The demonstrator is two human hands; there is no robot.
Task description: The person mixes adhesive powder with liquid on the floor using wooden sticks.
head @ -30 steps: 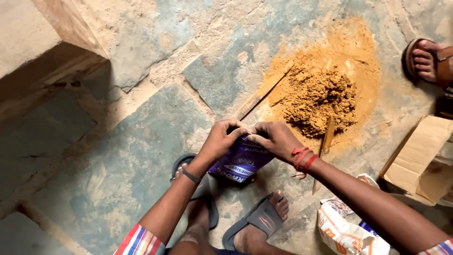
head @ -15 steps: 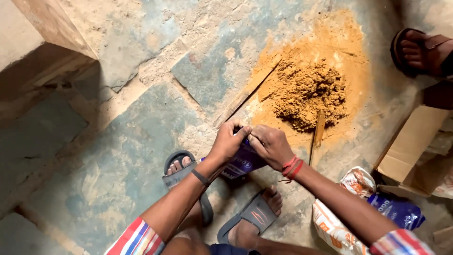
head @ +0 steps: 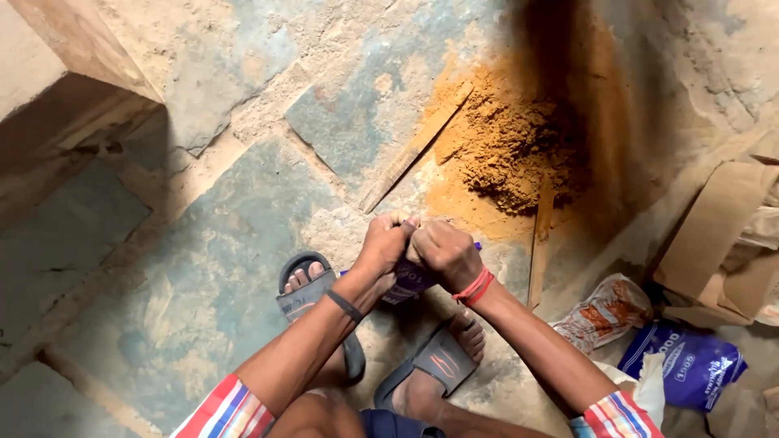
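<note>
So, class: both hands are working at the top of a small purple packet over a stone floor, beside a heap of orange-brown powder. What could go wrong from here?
1. The purple packet, gripped at its top by the left hand and right hand, may tear suddenly and spill over the sandalled feet below.
2. Falling contents could land on the stone floor, short of the orange-brown powder heap.

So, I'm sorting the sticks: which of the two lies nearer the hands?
The short upright stick right of the hands; the long slanted stick lies farther up-left.
</note>
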